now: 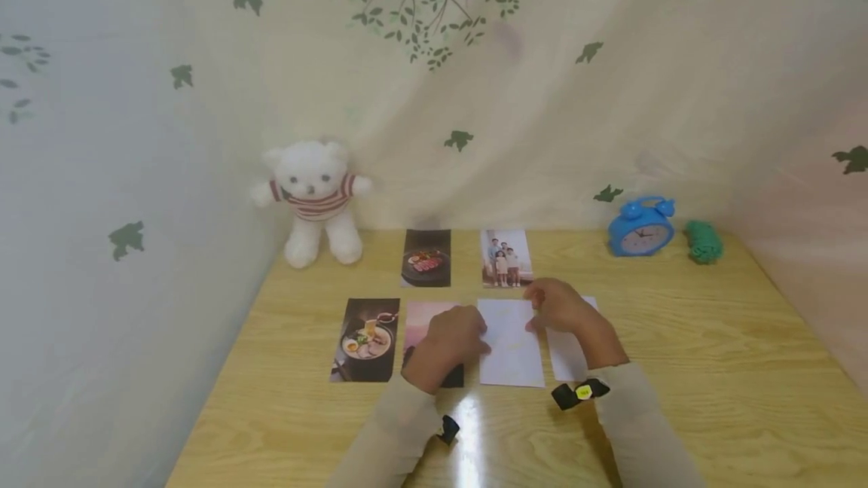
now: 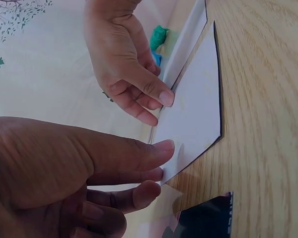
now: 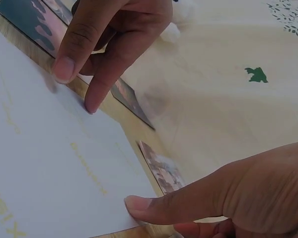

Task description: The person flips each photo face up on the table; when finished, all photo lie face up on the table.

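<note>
A white-backed photo card (image 1: 510, 345) lies face down between the two hands, faint yellow lettering showing on its back in the right wrist view. The left hand (image 1: 453, 336) pinches its left edge, thumb on top and fingertips at the rim. At the opposite edge, the right hand (image 1: 566, 315) holds the card with its thumb over the white side. Under the right forearm a second white-backed card (image 1: 568, 355) is partly covered. The left hand hides much of a pink and dark photo (image 1: 434, 312), and left of that lies a noodle-bowl photo (image 1: 366, 340).
Behind these, a photo of a meat dish (image 1: 426, 258) and a family photo (image 1: 506, 258) form a back row. A white teddy bear (image 1: 314, 202) sits at the back left. Back right are a blue alarm clock (image 1: 641, 228) and a green bundle (image 1: 704, 242), near the fabric backdrop (image 1: 407, 111).
</note>
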